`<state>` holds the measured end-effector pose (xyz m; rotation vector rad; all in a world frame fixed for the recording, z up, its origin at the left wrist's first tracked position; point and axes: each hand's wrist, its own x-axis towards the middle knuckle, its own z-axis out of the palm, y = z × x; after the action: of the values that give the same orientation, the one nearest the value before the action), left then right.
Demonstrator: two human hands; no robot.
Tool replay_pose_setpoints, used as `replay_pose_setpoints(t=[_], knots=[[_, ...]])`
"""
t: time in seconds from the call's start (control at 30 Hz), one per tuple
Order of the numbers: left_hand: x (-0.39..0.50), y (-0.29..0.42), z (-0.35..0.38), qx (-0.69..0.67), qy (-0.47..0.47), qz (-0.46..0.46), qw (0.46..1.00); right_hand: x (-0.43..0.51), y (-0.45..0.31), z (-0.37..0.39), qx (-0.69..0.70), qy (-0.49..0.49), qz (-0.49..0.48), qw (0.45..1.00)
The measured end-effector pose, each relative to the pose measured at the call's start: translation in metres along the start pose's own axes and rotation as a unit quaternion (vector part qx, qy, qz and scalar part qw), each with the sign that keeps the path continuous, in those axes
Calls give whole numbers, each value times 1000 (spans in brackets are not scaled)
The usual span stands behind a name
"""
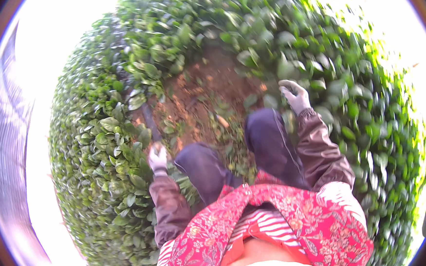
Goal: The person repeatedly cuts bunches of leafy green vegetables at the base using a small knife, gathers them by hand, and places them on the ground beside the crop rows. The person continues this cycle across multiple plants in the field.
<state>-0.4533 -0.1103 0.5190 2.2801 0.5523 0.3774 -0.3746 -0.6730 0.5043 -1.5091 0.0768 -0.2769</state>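
Observation:
My left hand (157,158), in a pale glove with soiled fingertips, is low at the left edge of a bare soil patch. Its fingers are curled, and blur hides whether anything is between them. Just beyond it a dark strip (149,120), perhaps an irrigation hose, runs into the leaves. My right hand (296,96), gloved alike, hovers at the patch's right side, fingers bent and slightly apart, with nothing visible in them. Broad-leaved green plants (290,66), spinach-like, stand close to it. More such leaves (123,164) crowd my left forearm.
Between my bent knees (203,165) lies reddish-brown soil (216,78) with scattered small green leaves. A short orange-tan piece (222,121) rests on it. Dense foliage (190,18) borders the patch ahead and on both sides. At the far left hangs a wrinkled translucent sheet (6,138).

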Motion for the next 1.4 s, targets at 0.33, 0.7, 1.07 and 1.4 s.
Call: replay_pose_setpoints(t=[0.33,0.7,1.07,1.4], knots=[[28,167,133,222,-287,305,880,-202,77,-89,-386,-173,250,871],[21,125,162,418,-406,227,780,-220,111,-92,-379,-239,310,838],[54,183,123,-294,-80,44,952,-120,108,-22,-406,-258,253,840],[-44,252,122,-261,-135,190,937,0,182,167,-489,-394,182,757]])
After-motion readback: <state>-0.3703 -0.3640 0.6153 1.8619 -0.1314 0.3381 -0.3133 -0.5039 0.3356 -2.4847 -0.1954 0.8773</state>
